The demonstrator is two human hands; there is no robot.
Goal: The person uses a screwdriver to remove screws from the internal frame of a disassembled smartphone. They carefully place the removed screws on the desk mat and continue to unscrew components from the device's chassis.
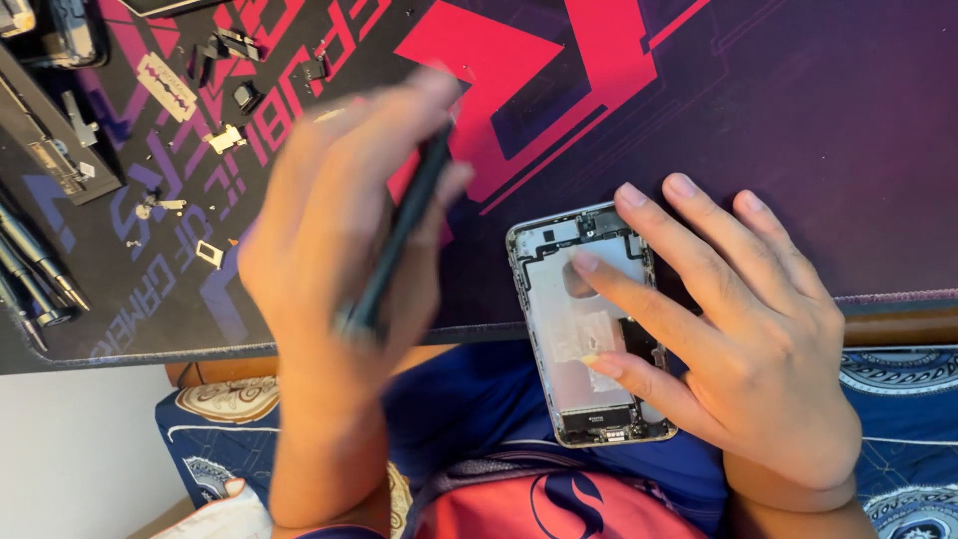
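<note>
An opened phone shell [574, 329], silver-edged with its bare inner plate showing, lies at the near edge of the mat and overhangs it. My right hand [758, 349] rests on it: index finger on the upper middle of the plate, thumb on the lower middle, the other fingers spread past its right side. My left hand [319, 260], blurred by motion, is to the left of the phone and grips a slim dark screwdriver-like tool [404, 225] pointing up and away. The tool's tip is apart from the phone.
A purple and red desk mat [778, 120] covers the table. At its far left lie a razor blade [167, 86], several small brackets and screws [225, 140], dark screwdrivers [35, 265] and a long dark phone part [50, 150]. My lap is below the table edge.
</note>
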